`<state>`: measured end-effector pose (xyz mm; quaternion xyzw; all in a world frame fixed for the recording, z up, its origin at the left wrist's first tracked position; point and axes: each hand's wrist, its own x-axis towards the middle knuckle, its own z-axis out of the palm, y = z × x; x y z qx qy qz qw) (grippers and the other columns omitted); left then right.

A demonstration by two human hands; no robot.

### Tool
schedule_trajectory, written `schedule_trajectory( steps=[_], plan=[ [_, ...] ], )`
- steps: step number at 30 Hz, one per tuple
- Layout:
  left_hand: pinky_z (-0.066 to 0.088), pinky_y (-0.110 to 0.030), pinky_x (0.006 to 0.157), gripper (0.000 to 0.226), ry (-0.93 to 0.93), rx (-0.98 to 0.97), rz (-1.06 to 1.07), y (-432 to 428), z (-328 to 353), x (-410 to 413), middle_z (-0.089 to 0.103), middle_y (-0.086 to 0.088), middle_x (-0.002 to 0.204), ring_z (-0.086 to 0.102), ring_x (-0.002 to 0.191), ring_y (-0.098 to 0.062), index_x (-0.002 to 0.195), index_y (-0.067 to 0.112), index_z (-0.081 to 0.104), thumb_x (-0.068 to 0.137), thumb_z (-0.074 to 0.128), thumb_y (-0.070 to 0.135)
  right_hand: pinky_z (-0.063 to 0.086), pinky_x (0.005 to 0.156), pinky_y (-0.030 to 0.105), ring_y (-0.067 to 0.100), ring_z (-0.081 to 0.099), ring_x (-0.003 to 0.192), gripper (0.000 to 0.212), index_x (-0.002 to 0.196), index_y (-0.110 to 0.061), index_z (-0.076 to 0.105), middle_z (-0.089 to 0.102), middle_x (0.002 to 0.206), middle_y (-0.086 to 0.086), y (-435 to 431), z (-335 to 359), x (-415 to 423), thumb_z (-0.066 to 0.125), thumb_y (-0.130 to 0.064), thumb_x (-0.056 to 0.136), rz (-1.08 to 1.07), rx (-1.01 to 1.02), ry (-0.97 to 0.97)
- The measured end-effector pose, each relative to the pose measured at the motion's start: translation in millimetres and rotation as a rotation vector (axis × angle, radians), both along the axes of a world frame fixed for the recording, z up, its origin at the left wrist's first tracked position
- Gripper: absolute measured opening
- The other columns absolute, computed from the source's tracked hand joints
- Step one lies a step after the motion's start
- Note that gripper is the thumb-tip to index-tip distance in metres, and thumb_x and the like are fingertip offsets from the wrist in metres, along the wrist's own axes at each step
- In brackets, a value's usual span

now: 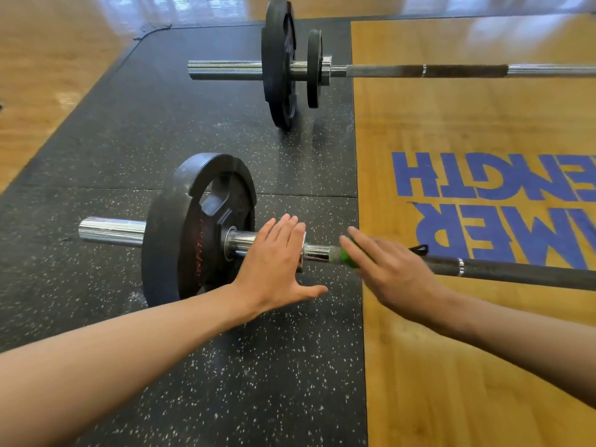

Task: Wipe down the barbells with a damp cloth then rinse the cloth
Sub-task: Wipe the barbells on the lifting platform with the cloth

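Note:
The near barbell (516,272) lies across the black rubber mat and the wooden platform, with a black plate (180,227) on its chrome sleeve (113,230). My left hand (274,266) is spread flat, fingers straight, over the sleeve just right of the plate. Beside it, my right hand (390,269) lies with straight fingers over the bar near the collar, slightly blurred. A green piece (349,258) shows under its fingertips; I cannot tell whether it is the cloth or a band on the bar. A second barbell (225,70) with two black plates (279,62) rests farther back.
The speckled black rubber mat (161,130) covers the left side. On the right is a wooden platform (451,366) with blue lettering. A small black strap loop (419,250) lies by the near bar behind my right hand. Light wooden flooring surrounds the mat.

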<state>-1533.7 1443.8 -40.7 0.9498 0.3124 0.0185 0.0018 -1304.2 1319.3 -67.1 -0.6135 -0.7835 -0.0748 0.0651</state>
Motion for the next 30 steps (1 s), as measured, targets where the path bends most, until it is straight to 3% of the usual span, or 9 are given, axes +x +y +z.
schedule_trajectory(
  steps=[3,7,10,12,15,20,23,27,30],
  plan=[
    [0.019,-0.044,0.125,0.116,-0.023,0.004,-0.008,0,-2,0,0.042,-0.015,0.153,0.032,0.147,-0.03,0.147,0.004,0.037,0.07,0.048,0.091,0.055,0.079,0.043,0.03,0.061,0.099,0.046,0.147,-0.005,0.047,0.058,0.133,0.013,-14,7,10,0.044,-0.023,0.105,-0.148,-0.003,0.067],
    [0.018,-0.045,0.125,0.12,-0.005,0.011,-0.001,0,-1,0,0.038,-0.017,0.155,0.029,0.149,-0.031,0.149,0.002,0.033,0.071,0.044,0.092,0.048,0.051,0.037,0.024,0.051,0.061,0.009,0.092,-0.01,0.064,0.054,0.077,0.001,21,37,-30,0.058,-0.015,0.097,-0.37,-0.062,0.075],
    [0.013,-0.043,0.126,0.125,0.03,-0.008,0.01,1,3,0,0.031,-0.018,0.159,0.021,0.152,-0.031,0.152,-0.001,0.027,0.072,0.039,0.093,0.041,0.059,0.034,0.028,0.057,0.073,0.02,0.097,-0.012,0.06,0.059,0.087,0.004,58,43,-65,0.042,-0.019,0.103,-0.498,-0.245,0.128],
    [0.011,-0.044,0.126,0.126,0.047,-0.023,0.012,2,6,-2,0.027,-0.019,0.161,0.016,0.153,-0.03,0.153,-0.002,0.025,0.071,0.03,0.094,0.041,0.062,0.035,0.029,0.065,0.083,0.018,0.107,-0.013,0.06,0.066,0.098,0.006,70,34,-87,0.043,-0.019,0.101,-0.488,-0.194,0.18],
    [0.015,-0.046,0.125,0.122,0.072,0.022,-0.015,2,6,-4,0.026,-0.022,0.161,0.015,0.154,-0.032,0.153,-0.004,0.025,0.073,0.033,0.089,0.052,0.071,0.039,0.031,0.068,0.094,0.043,0.138,-0.003,0.053,0.067,0.117,0.012,56,13,-88,0.046,-0.023,0.1,-0.306,-0.054,0.138],
    [0.015,-0.047,0.125,0.123,0.076,0.066,-0.022,-3,2,-2,0.023,-0.025,0.161,0.013,0.153,-0.036,0.151,-0.007,0.028,0.074,0.046,0.088,0.049,0.102,0.049,0.04,0.05,0.134,0.053,0.155,-0.007,0.037,0.035,0.161,0.016,-1,-2,-11,0.037,-0.023,0.105,0.037,0.02,-0.014],
    [0.016,-0.048,0.125,0.123,0.09,0.079,-0.025,-3,2,-1,0.025,-0.025,0.161,0.016,0.153,-0.036,0.15,-0.007,0.029,0.076,0.042,0.089,0.053,0.093,0.045,0.033,0.06,0.119,0.05,0.15,-0.005,0.045,0.051,0.149,0.014,-16,5,2,0.041,-0.025,0.105,-0.114,0.045,0.076],
    [0.016,-0.047,0.125,0.109,0.081,0.063,0.009,-3,5,2,0.026,-0.025,0.16,0.017,0.153,-0.035,0.15,-0.007,0.03,0.085,0.03,0.08,0.044,0.06,0.035,0.025,0.062,0.079,0.027,0.118,-0.014,0.062,0.068,0.1,0.003,17,21,-32,0.043,-0.022,0.102,-0.466,-0.066,0.094],
    [0.016,-0.046,0.125,0.099,0.064,0.052,0.001,-1,6,2,0.028,-0.025,0.16,0.018,0.152,-0.034,0.15,-0.006,0.031,0.089,0.031,0.072,0.036,0.059,0.032,0.028,0.067,0.082,0.015,0.104,-0.015,0.059,0.067,0.099,0.005,54,31,-67,0.046,-0.019,0.099,-0.572,-0.193,0.145]
  ],
)
